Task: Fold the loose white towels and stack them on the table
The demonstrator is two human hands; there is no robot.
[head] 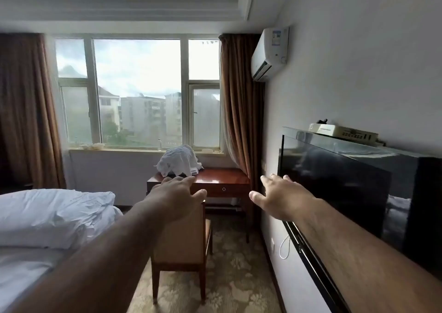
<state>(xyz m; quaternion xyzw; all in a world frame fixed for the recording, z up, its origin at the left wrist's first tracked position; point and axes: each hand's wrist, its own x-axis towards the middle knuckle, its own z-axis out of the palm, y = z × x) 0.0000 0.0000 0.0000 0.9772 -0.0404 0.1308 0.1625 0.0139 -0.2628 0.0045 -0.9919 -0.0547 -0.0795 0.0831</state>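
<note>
The work has not begun: this is the approach. The towels (179,160) lie in one loose, crumpled white heap on the left half of the tabletop (221,177), from the back edge by the window (136,90) towards the front-left corner. The right half is bare wood, and no folded stack shows anywhere.

Both arms stretch forward towards the heap but are well short of it. The left hand (175,194) hangs over the back of the chair (181,238), which stands between the person and the front edge of the tabletop. Its fingers are spread and straight and hold nothing. The right hand (281,196) is out beside the TV (334,183), fingers likewise spread and empty.

A bed (47,217) lies to the left.

The next move, as I judge it, is to close the gap, stepping round or past the chair, and lift a single towel off the heap. The heap looks tangled, so finding one edge or corner and drawing that towel free comes first. The bare right half seems the natural place to fold and stack.
</note>
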